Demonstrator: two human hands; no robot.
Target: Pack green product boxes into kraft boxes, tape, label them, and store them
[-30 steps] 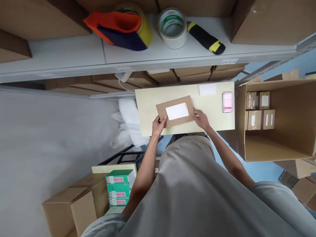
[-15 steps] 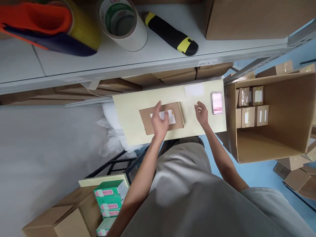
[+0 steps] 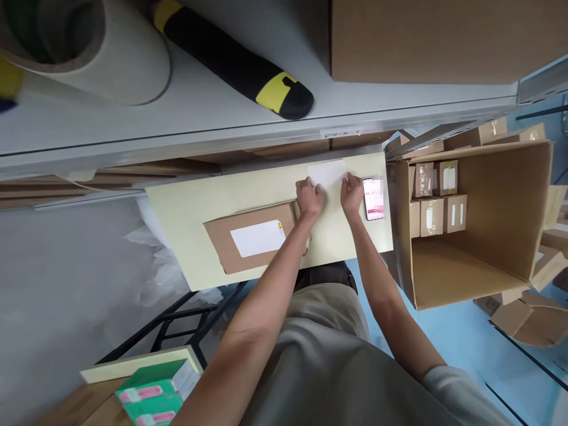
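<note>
A small white paper sheet (image 3: 327, 172) lies at the far side of the pale yellow tabletop (image 3: 186, 207). My left hand (image 3: 309, 199) is closed at its near left corner, fingers curled. At the right corner, my right hand (image 3: 351, 194) pinches the sheet's edge between thumb and fingers. Left of my hands lies a flat cardboard box (image 3: 217, 236) bearing a white label (image 3: 257, 238) with a small yellow mark; my left forearm covers part of its right end. Just right of my right hand rests a phone (image 3: 373, 199) with its screen lit.
A shelf above the table holds a utility knife (image 3: 235, 59), a tape roll (image 3: 128, 53) and a carton (image 3: 444, 41). To the right stands a large open carton (image 3: 479, 266) with several small boxes (image 3: 431, 216). Green boxes (image 3: 148, 390) are stacked at lower left.
My left hand has moved off the cardboard box to the paper sheet, and my right hand has come in to the sheet's other corner. The camera view has shifted right and closer to the shelf.
</note>
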